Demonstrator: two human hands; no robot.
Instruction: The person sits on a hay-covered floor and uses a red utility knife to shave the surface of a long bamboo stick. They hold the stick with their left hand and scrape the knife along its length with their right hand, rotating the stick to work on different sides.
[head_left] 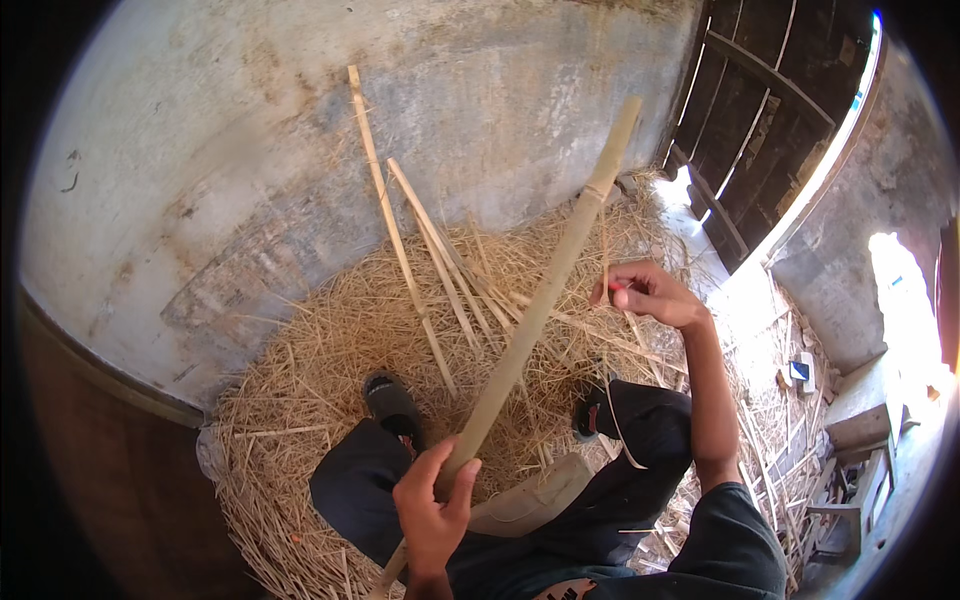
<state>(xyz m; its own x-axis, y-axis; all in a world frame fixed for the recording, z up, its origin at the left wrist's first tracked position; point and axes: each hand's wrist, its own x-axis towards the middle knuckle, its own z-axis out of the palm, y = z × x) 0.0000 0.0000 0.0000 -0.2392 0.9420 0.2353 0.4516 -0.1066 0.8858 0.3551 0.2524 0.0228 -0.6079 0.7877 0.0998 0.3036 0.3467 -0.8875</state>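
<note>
Bamboo pole (540, 305), long and pale green, slanting from the seated person's lap up toward the plastered wall (300, 130). The left hand (432, 505) is closed around its lower part; the right hand (650, 293) is raised beside the pole and apart from it, fingers pinched on a thin strip (605, 262) with something small and red at the fingertips. Judging by the split slats (400, 250) leaning on the wall and the shavings (330, 350) heaped underfoot, much stripping is done, while this pole looks mostly whole. Sandalled feet (392, 402) rest in the litter. A dark wooden door (770, 120) stands ajar. No containers are visible.
</note>
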